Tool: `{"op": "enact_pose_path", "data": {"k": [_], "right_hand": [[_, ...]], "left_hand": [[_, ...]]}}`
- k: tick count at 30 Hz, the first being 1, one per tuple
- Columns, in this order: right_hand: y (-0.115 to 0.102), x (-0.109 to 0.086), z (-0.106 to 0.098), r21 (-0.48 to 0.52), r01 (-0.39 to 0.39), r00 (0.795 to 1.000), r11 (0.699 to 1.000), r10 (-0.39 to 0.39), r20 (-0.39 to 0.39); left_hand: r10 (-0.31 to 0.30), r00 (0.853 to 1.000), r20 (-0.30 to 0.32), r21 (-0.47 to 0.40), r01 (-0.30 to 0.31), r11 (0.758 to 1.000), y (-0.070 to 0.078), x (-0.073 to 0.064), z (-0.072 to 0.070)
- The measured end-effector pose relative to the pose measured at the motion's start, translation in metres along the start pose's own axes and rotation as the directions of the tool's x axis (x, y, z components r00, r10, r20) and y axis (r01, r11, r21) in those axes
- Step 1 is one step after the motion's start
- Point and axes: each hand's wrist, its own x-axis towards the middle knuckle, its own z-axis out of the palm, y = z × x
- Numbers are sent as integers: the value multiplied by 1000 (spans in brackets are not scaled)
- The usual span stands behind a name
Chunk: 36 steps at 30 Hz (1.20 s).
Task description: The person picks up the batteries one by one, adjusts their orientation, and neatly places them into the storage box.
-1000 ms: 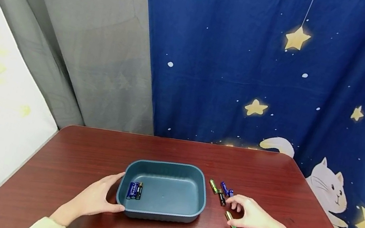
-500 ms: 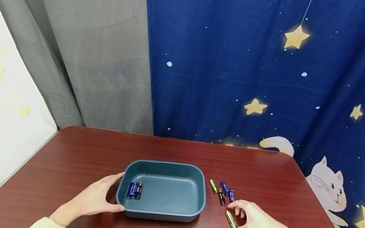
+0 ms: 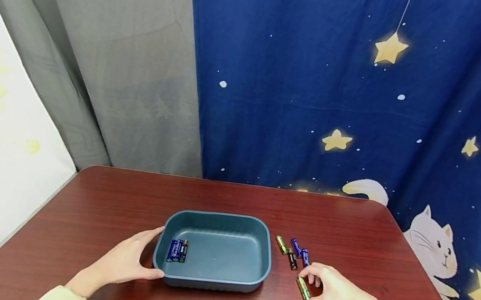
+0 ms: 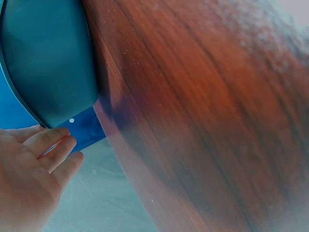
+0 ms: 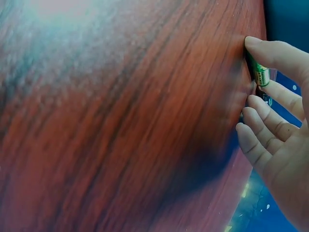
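My right hand [image 3: 332, 289] pinches a green battery [image 3: 303, 289] lengthwise, thumb at its near end and index finger at its far end. In the right wrist view the green battery [image 5: 261, 76] shows between thumb and index finger, the other fingers loosely spread. My left hand [image 3: 124, 258] rests against the left end of a blue-green plastic box [image 3: 211, 287], thumb by the front corner and extended fingers along the side. Fingertips meet the box's rim in the left wrist view. Inside the box, two blue batteries [image 3: 175, 250] and a black battery [image 3: 183, 251] lie side by side at the left.
Right of the box lie a loose green battery [image 3: 281, 245], a black battery [image 3: 292, 260] and two blue batteries [image 3: 296, 247], close together. All stand on a reddish-brown wooden table [image 3: 131, 195]. A blue starry curtain [image 3: 291, 84] and a grey curtain [image 3: 131, 56] hang behind it.
My right hand has shifted slightly right, and its thumb has slid to the near end of the green battery. The left hand and box have stayed put.
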Motion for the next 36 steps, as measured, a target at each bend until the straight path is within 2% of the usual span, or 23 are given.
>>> {"op": "enact_pose_path", "data": {"k": [9,22,27,36], "right_hand": [[-3,4,-2,51,-54,998,997,53,18],[-10,22,-18,29,-96,994,995,98,-42],[-12,32,-23,9,-84,994,996,84,-64],[-24,57,-32,18,-94,995,995,94,-29]], "left_hand": [[24,1000,-15,5,-24,1000,0,0,1],[28,999,-22,4,-27,1000,1,2,0],[26,999,-26,9,-26,1000,1,2,0],[35,999,-26,12,-34,999,0,1,0]]}}
